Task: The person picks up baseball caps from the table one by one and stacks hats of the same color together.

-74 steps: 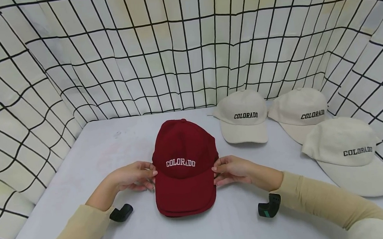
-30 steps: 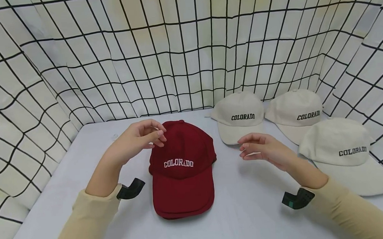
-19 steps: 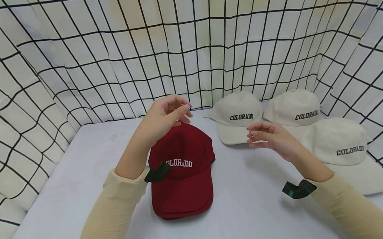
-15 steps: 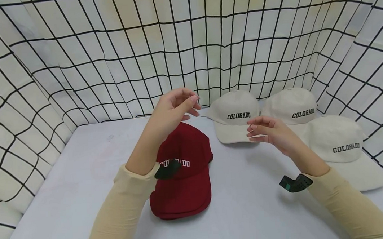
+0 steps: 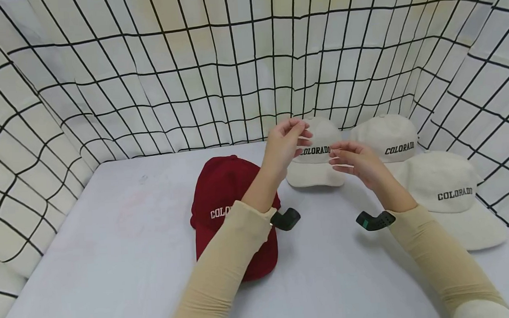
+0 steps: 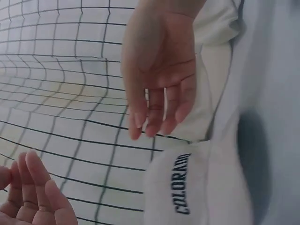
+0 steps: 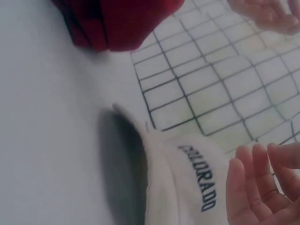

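My left hand (image 5: pixel 283 145) is raised in front of the back-middle cream baseball cap (image 5: pixel 315 172), fingers loosely bent around nothing. To its right my right hand (image 5: pixel 360 162) hovers close to the same cap's right side, fingers relaxed and apart, holding nothing. Both palms face each other in the left wrist view, with the cap's black COLORADO lettering (image 6: pixel 182 183) below them. A dark red baseball cap (image 5: pixel 215 190) rests on the table, partly hidden behind my left forearm; it looks like more than one brim is stacked there.
Two more cream caps stand at the right, one at the back (image 5: pixel 387 135) and a nearer one (image 5: pixel 445 180) behind my right forearm. A white table (image 5: pixel 112 243) lies beneath, bounded by white walls with a black grid (image 5: pixel 181 86).
Both hands have let go of the red cap's sides and risen. The left has swung right across the red cap to the back-middle cream cap; the right has moved up and back toward it.
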Motion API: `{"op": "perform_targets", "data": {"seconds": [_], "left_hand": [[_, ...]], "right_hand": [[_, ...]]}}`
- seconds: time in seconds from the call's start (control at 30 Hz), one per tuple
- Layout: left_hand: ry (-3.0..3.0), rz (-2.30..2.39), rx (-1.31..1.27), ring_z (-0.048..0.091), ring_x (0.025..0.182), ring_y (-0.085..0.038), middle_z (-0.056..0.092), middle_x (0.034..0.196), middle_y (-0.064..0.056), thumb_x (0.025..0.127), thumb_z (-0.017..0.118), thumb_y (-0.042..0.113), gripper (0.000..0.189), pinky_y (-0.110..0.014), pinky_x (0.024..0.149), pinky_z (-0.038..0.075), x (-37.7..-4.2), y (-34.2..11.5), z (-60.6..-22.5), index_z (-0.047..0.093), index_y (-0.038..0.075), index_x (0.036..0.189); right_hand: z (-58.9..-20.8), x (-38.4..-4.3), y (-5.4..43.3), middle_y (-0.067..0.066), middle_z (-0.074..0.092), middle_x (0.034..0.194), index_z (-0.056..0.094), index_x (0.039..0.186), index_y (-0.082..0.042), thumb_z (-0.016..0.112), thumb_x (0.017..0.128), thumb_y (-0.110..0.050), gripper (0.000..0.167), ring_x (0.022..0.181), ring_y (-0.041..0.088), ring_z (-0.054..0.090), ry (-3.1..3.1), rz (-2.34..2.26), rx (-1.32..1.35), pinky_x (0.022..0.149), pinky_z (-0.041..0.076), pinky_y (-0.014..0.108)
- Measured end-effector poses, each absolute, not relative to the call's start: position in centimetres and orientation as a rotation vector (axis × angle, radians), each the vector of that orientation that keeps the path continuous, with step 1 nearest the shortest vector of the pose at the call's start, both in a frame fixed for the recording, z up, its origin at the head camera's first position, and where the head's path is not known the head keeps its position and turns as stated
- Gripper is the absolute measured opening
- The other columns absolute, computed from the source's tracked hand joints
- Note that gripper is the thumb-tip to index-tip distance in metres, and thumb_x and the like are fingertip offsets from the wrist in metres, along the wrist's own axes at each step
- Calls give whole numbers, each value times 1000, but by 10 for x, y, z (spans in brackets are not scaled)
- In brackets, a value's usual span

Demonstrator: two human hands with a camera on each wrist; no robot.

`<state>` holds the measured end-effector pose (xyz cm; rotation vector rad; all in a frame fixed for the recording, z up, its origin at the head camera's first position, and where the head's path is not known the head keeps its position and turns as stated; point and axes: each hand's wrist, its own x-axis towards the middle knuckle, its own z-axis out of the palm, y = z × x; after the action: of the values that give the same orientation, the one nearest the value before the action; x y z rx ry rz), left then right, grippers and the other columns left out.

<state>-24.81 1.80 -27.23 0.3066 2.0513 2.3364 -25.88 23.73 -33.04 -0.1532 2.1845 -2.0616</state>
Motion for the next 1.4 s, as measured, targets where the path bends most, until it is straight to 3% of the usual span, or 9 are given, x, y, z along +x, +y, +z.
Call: {"op": "perform_targets", "data": {"seconds": [0.17,0.3,0.57,0.7,0.83,1.0,1.13,1.4], "left_hand": [[1904,2463,-47,63,71,-8,64,80,3,107,53,18,24,-20,59,43,-269,45,-301,69,2,114],[1822,2559,-273,61,70,-9,63,80,2,105,53,14,29,-22,62,43,-282,51,-321,67,-5,122],[1775,2786,-706,59,71,-15,62,79,-4,99,53,3,24,-26,66,45,-302,49,-357,68,-11,110],[1830,2799,-783,56,77,-17,60,81,-5,97,53,0,19,-28,74,47,-303,51,-367,66,-12,103],[1865,2781,-867,53,85,-17,60,89,-7,97,55,2,12,-33,81,47,-303,55,-375,64,-3,93],[1845,2828,-934,55,89,-20,65,100,-14,96,56,4,12,-38,87,48,-303,60,-380,66,-2,96],[1815,2856,-925,54,88,-19,66,105,-19,97,55,3,13,-38,86,47,-303,64,-381,65,-5,98],[1675,2904,-906,52,84,-17,59,94,-10,97,56,4,8,-29,75,44,-302,70,-382,61,0,92]], "right_hand": [[-340,-272,247,6,63,115,44,143,7,53,108,-18,44,93,7,67,2238,-1974,-35,86,57,24],[-347,-285,253,11,56,125,37,152,6,48,110,-21,51,93,6,67,2214,-1924,46,88,56,24],[-361,-304,260,6,52,124,31,156,3,44,110,-14,50,90,7,64,2078,-1967,193,83,56,22],[-369,-309,264,6,51,123,30,158,1,43,110,-12,51,91,9,63,2055,-1954,245,81,56,22],[-374,-313,267,5,51,119,29,159,0,44,110,-11,52,89,8,62,2058,-1929,267,78,56,21],[-377,-314,269,3,53,113,31,157,2,47,108,-9,52,85,8,61,2086,-1916,307,75,57,22],[-379,-315,271,6,53,115,32,156,5,48,107,-8,52,86,9,60,2117,-1899,337,78,57,22],[-378,-315,275,10,54,126,35,154,3,50,107,-10,52,92,10,61,2162,-1854,366,79,57,22]]}}
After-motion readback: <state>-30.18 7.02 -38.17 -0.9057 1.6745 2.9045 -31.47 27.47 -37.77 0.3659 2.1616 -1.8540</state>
